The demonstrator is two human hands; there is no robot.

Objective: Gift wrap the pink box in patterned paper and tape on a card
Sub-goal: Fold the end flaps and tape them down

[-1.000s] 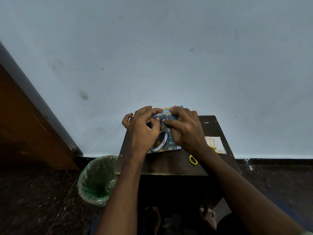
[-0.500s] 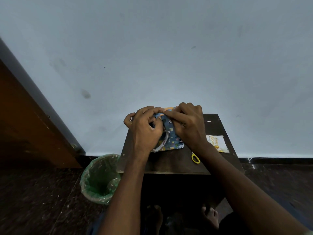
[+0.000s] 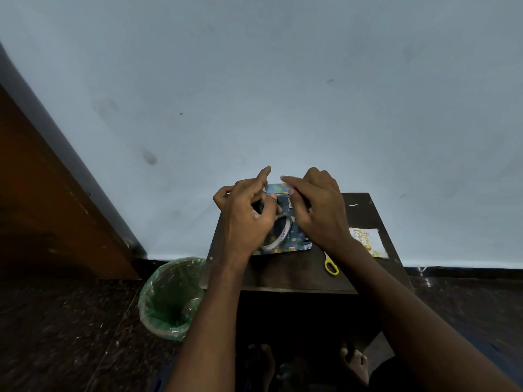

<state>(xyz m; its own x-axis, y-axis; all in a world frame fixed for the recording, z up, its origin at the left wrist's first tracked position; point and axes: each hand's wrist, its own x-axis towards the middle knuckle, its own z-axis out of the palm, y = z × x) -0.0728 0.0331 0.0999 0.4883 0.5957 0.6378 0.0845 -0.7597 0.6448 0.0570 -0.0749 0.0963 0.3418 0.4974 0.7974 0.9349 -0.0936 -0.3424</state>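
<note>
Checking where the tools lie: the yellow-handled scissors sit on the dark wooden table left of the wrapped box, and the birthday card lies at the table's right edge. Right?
Not quite. The head view shows the yellow-handled scissors right of the wrapped box, near the right hand's wrist. The birthday card does lie at the dark wooden table's right edge.

Dark wooden table (image 3: 365, 210) set against a pale blue-grey wall (image 3: 254, 80). Green bin (image 3: 172, 298) with a clear plastic liner on the dark speckled floor (image 3: 65, 335), just left of the table. Brown wooden door (image 3: 42, 207) at far left. Yellow-handled scissors (image 3: 331, 265) near the table's near edge.
</note>
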